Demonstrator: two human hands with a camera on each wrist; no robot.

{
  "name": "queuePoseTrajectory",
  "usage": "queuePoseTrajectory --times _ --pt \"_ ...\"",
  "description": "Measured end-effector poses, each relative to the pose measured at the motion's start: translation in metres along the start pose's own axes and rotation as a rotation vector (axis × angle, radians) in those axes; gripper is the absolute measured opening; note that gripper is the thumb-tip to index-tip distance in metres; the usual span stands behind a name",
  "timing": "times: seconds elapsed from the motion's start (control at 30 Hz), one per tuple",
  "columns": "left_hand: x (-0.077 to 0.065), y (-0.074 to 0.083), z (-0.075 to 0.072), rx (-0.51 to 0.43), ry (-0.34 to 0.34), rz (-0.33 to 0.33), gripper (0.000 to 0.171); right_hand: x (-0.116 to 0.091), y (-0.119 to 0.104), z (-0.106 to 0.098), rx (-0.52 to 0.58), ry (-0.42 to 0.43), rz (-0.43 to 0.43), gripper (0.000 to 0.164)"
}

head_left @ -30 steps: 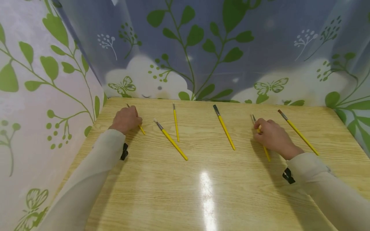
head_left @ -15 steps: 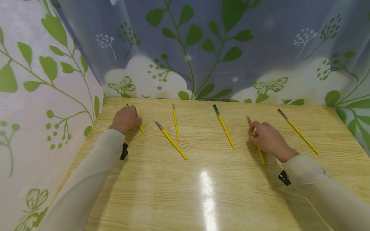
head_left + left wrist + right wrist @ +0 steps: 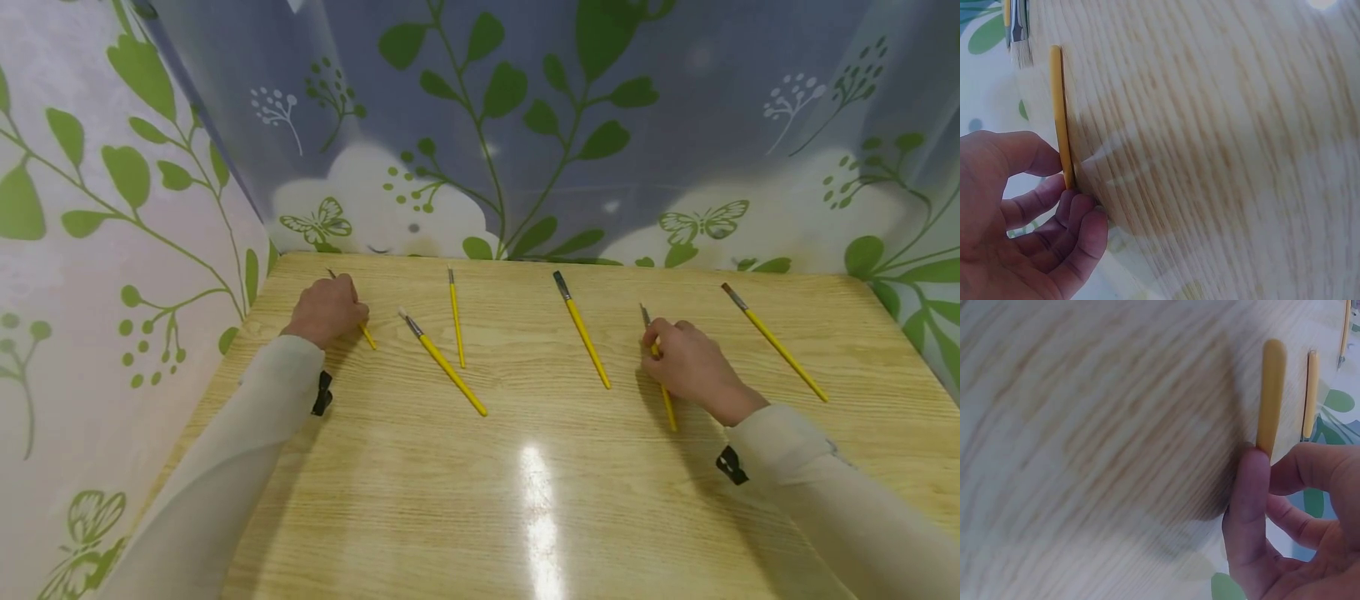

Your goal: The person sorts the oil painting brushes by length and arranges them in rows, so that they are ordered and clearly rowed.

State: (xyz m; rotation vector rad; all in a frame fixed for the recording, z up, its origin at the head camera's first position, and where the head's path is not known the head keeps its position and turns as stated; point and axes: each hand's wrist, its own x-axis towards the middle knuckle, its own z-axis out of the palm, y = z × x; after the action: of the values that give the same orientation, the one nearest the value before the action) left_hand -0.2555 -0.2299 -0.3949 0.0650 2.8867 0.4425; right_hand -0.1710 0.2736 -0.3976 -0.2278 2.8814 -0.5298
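Observation:
My left hand [image 3: 322, 312] pinches a thin yellow paintbrush [image 3: 367, 335] near the table's far left corner. In the left wrist view, thumb and fingers meet on its handle [image 3: 1058, 100], which lies close to the wood. On the right side my right hand [image 3: 690, 362] holds another yellow paintbrush [image 3: 668, 408] between thumb and fingers, its tip pointing toward the back wall. The right wrist view shows the rounded end of that handle [image 3: 1272, 394] sticking out past the fingers. My hands partly cover both brushes.
Between the hands lie a pale-bristled paintbrush [image 3: 452, 372], a slimmer paintbrush [image 3: 457, 325] and a dark-bristled paintbrush [image 3: 587, 340]. A brown-bristled paintbrush [image 3: 784, 353] lies right of my right hand. Patterned walls [image 3: 450, 192] border the wooden table [image 3: 420, 500] behind and at left.
My right hand has shifted left and slightly toward me with its paintbrush, away from the brown-bristled one. The left hand and the other paintbrushes have stayed put.

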Motion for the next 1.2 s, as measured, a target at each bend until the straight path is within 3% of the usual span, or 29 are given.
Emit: queuePoseTrajectory --times 0.7,1.03,1.2 --pt "0.001 0.0 0.0 0.008 -0.008 -0.008 0.023 0.0 0.002 0.001 0.034 -0.018 0.012 0.034" --pt "0.0 0.0 -0.001 0.005 0.001 0.001 0.023 -0.005 0.011 -0.014 0.107 0.005 0.029 0.039" --pt "0.0 0.0 0.0 0.002 -0.005 0.006 0.023 -0.007 0.022 -0.023 0.081 0.014 0.044 0.042"
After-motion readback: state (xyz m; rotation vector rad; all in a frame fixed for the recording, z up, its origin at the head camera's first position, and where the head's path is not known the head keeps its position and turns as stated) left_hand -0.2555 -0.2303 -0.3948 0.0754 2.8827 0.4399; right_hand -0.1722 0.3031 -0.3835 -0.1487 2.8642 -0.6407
